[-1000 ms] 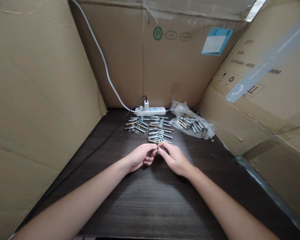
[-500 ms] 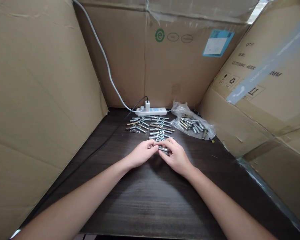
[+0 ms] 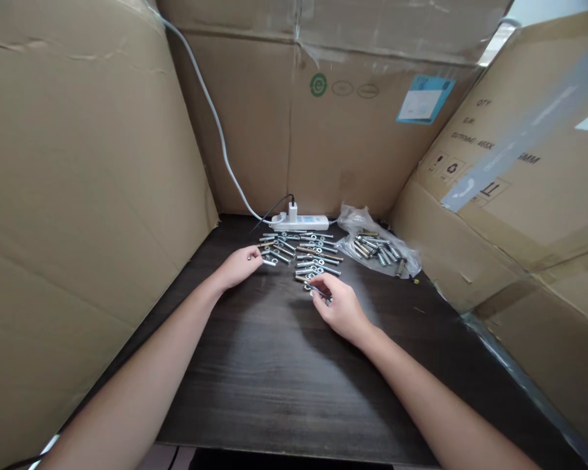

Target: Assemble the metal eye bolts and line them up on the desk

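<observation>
Cardboard boxes wall in the dark worktop. On the head view my hands have parted: the left hand now touches the loose bolts left of centre, and I can't tell its grip. The right hand pinches one bolt mid-frame.

My right hand hides most of the bolt it pinches; my left hand covers whatever its fingertips touch.

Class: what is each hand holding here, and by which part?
The right hand pinches a slim silver metal bolt by one end. Whether the left hand grips anything among the loose bolts it touches cannot be told.
</observation>
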